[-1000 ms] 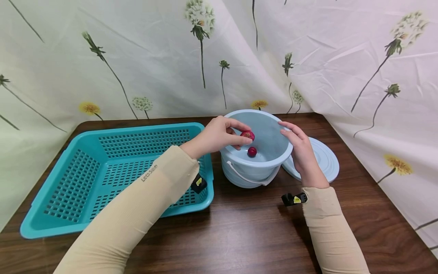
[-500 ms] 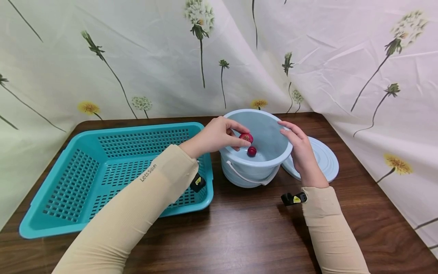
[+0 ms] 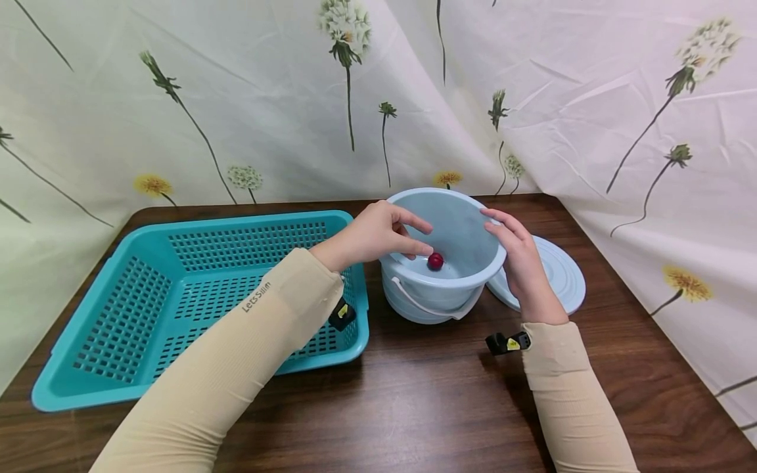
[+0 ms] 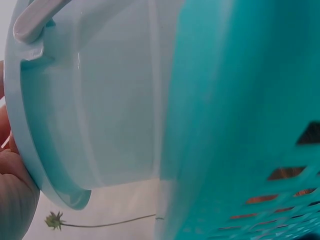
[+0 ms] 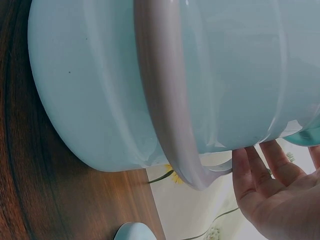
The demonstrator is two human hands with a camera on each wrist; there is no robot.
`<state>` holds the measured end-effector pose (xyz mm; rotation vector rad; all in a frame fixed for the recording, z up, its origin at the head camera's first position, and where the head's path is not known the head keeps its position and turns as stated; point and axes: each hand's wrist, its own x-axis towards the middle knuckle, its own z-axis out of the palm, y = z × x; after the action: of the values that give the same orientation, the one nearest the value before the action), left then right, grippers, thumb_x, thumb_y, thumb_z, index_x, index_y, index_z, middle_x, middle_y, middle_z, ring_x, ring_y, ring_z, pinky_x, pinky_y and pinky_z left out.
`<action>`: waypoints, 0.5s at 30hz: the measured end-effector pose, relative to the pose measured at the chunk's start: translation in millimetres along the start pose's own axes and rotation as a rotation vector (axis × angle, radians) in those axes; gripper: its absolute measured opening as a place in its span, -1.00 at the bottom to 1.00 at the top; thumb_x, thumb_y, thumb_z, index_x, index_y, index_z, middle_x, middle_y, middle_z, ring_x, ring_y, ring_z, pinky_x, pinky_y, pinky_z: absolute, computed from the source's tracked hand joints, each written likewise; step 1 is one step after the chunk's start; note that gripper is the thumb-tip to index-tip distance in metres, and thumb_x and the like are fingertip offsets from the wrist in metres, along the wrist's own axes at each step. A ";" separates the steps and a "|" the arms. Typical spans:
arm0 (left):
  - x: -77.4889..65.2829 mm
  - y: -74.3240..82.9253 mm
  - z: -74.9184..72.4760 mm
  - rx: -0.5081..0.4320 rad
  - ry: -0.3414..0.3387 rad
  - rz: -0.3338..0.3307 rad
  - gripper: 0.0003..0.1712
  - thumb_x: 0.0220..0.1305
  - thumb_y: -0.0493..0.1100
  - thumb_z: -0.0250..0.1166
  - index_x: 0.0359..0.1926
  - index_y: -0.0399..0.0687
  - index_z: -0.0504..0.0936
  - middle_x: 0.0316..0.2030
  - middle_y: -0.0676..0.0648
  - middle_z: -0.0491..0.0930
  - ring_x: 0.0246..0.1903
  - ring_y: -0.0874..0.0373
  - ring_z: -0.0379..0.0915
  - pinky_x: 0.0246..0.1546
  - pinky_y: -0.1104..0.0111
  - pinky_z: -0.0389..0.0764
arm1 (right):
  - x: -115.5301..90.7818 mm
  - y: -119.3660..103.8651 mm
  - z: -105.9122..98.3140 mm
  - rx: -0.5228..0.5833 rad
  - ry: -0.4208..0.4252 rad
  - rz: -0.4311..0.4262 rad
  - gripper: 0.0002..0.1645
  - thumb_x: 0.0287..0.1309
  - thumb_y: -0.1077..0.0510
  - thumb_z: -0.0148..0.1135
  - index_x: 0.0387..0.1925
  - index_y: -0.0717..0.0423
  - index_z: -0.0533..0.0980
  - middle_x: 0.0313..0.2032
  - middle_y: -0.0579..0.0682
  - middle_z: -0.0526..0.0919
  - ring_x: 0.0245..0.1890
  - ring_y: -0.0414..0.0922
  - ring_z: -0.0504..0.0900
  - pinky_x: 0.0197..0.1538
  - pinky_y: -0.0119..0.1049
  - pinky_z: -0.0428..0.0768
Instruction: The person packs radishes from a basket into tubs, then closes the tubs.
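The light blue bucket (image 3: 440,289) stands upright on the table, its pale handle (image 3: 434,309) hanging down at the front. My left hand (image 3: 384,231) reaches over the bucket's left rim, thumb and index finger spread with nothing between them. A small round red fruit (image 3: 435,261) lies inside on the bottom, just beyond the thumb tip. My right hand (image 3: 520,259) rests against the bucket's right side, fingertips at the rim. Seen from the right wrist, its fingers (image 5: 282,165) lie fairly straight along the outer wall. Part of the bucket's inside is hidden behind my left hand.
A turquoise perforated basket (image 3: 148,387) stands left of the bucket, under my left forearm. The light blue lid (image 3: 558,272) lies flat behind my right hand. Flowered cloth (image 3: 266,118) hangs behind the dark wooden table (image 3: 402,407).
My left thumb and index finger have let go of a red fruit, which is now out of sight. The right hand and the bucket have stayed in place.
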<state>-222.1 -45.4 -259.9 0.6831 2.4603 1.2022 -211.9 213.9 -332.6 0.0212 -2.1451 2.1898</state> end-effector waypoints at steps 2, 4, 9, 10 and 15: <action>-0.1 0.0 0.0 -0.004 0.006 0.007 -0.55 0.16 0.00 0.47 0.09 0.05 0.69 -0.38 -0.07 0.75 -0.26 0.10 0.66 -0.16 0.32 0.62 | -0.5 -0.5 -0.2 0.001 0.001 -0.001 -0.70 0.40 0.01 0.09 0.10 -0.14 0.54 0.25 -0.12 0.40 0.23 -0.19 0.34 0.19 -0.30 0.34; -0.7 -0.1 0.1 -0.017 0.014 0.008 -0.56 0.17 0.00 0.47 0.08 0.06 0.70 -0.37 -0.08 0.75 -0.28 0.15 0.65 -0.12 0.30 0.63 | -1.2 -1.4 -0.2 0.008 0.003 0.001 -0.71 0.40 0.01 0.09 0.09 -0.15 0.55 0.24 -0.12 0.41 0.23 -0.19 0.34 0.19 -0.30 0.34; -3.9 -1.9 0.1 -0.115 0.034 0.010 -0.57 0.16 0.00 0.47 0.06 0.06 0.70 -0.37 -0.08 0.75 -0.28 0.13 0.68 -0.07 0.24 0.65 | -1.9 -2.6 0.3 0.010 0.003 0.010 -0.70 0.41 0.02 0.07 0.10 -0.13 0.54 0.27 -0.09 0.40 0.25 -0.18 0.32 0.22 -0.28 0.32; -5.0 -2.3 -0.1 -0.136 0.037 0.015 -0.58 0.16 0.00 0.47 0.06 0.07 0.70 -0.36 -0.10 0.75 -0.27 0.11 0.68 -0.08 0.25 0.65 | -2.0 -2.8 0.5 0.008 0.001 0.012 -0.69 0.41 0.02 0.07 0.11 -0.12 0.53 0.28 -0.09 0.39 0.26 -0.18 0.32 0.23 -0.27 0.32; -8.7 -3.1 -0.4 -0.210 0.029 0.070 -0.60 0.18 -0.03 0.46 0.06 0.09 0.70 -0.19 -0.03 0.75 -0.27 0.05 0.65 -0.07 0.24 0.65 | -3.1 -4.1 1.0 0.009 -0.005 0.015 -0.68 0.42 0.02 0.07 0.13 -0.10 0.52 0.25 -0.10 0.40 0.24 -0.18 0.33 0.22 -0.26 0.32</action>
<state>-215.9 -52.0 -261.5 0.7014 2.3057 1.4805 -208.6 212.9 -328.7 0.0113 -2.1449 2.2094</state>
